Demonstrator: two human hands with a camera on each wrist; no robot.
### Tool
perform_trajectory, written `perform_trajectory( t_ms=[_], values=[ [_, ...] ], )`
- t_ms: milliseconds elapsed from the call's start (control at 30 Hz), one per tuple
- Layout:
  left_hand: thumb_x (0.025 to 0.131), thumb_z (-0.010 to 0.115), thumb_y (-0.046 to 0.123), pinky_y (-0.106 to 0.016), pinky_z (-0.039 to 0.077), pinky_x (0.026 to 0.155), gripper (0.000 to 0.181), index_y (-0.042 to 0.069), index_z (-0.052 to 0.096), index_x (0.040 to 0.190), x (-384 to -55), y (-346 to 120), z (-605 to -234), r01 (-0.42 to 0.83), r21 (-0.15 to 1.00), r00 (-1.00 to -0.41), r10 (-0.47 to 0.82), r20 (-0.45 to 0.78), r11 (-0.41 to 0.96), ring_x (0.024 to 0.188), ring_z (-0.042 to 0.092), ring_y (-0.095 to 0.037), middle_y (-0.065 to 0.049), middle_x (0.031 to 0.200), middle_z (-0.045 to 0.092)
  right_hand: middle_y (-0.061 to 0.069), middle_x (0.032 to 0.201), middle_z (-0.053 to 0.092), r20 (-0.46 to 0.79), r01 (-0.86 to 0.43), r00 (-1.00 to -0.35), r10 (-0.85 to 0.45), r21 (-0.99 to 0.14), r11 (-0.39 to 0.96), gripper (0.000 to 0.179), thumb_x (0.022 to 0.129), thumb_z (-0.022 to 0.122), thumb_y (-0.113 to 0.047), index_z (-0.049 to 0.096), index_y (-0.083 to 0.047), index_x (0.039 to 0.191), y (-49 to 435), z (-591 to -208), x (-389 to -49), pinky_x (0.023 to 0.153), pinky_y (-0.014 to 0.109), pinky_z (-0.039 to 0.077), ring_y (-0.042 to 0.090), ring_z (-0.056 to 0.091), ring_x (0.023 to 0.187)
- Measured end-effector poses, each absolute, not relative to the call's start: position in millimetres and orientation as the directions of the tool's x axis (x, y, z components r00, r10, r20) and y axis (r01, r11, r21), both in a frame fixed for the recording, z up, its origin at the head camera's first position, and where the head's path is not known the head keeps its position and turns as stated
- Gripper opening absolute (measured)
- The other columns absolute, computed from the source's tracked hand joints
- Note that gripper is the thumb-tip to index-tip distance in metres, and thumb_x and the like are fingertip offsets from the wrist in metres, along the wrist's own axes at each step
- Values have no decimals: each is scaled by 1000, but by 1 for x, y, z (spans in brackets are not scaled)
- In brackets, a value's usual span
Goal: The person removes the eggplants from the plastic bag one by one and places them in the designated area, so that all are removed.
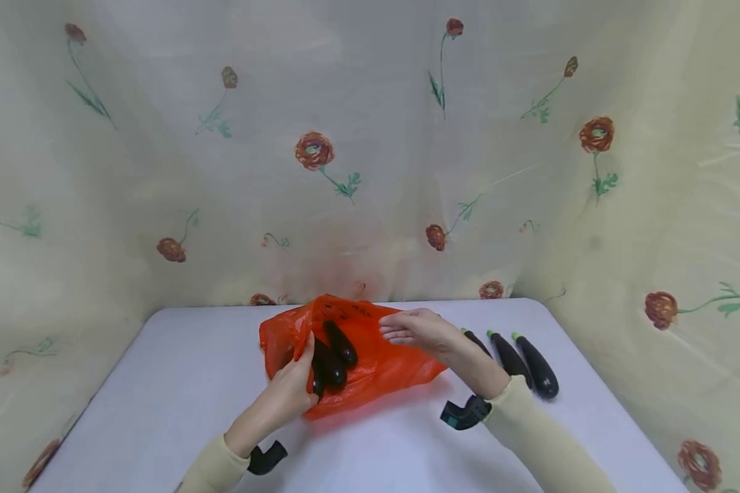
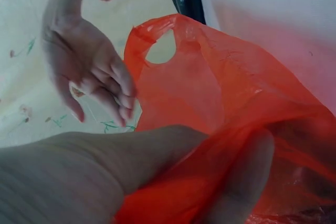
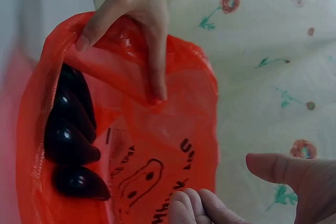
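Note:
A red plastic bag point(image 1: 382, 373) lies on the white table with its mouth spread toward me. My left hand point(image 1: 291, 385) grips the left side of its mouth, thumb and fingers pinching the film. Several dark eggplants point(image 3: 71, 140) lie side by side inside the bag; the printed face and letters show on the film beside them. Over the bag's right part hovers my right hand point(image 1: 421, 330), fingers straight and holding nothing. In the left wrist view the right palm point(image 2: 84, 59) is beside the bag's handle loop point(image 2: 139, 51).
Three more eggplants point(image 1: 538, 366) with green stem ends lie on the right of the white table point(image 1: 179, 383), partly behind the right forearm. A flower-print cloth point(image 1: 376, 137) hangs behind and at the sides of the table. Each wrist wears a black camera point(image 1: 465, 413).

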State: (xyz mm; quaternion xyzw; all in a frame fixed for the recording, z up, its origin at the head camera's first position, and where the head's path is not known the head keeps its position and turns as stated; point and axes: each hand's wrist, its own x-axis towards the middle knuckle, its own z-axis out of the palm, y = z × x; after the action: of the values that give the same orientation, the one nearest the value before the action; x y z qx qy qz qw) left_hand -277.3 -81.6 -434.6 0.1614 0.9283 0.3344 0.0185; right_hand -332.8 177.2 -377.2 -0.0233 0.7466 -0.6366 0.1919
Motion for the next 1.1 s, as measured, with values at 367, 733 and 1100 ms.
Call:
perform_trajectory(
  t_ms=[367, 733, 1100],
  values=[
    [74, 75, -6, -25, 45, 51, 103, -1, 10, 153, -272, -87, -437, 261, 607, -954, 296, 44, 751, 53, 43, -15, -29, 136, 47, 12, 108, 70, -336, 308, -877, -344, -942, 132, 38, 98, 54, -21, 60, 4, 126, 135, -401, -350, 98, 37, 50, 18, 68, 92],
    [75, 74, -5, -27, 50, 57, 100, -2, 12, 153, -277, -87, -433, 298, 619, -945, 318, 81, 727, 57, 46, -15, -27, 149, 36, 9, 126, 63, -165, 99, -861, -482, -982, 158, 40, 101, 46, -30, 61, -5, 129, 133, -421, -363, 104, 39, 45, 29, 58, 116],
    [76, 70, -9, -23, 43, 50, 97, -3, 11, 153, -276, -95, -431, 333, 620, -935, 333, 121, 711, 53, 42, -14, -24, 147, 38, 3, 133, 57, -34, -54, -843, -537, -988, 147, 39, 104, 37, -31, 60, -11, 128, 131, -435, -370, 111, 48, 35, 29, 48, 125]
  ],
)
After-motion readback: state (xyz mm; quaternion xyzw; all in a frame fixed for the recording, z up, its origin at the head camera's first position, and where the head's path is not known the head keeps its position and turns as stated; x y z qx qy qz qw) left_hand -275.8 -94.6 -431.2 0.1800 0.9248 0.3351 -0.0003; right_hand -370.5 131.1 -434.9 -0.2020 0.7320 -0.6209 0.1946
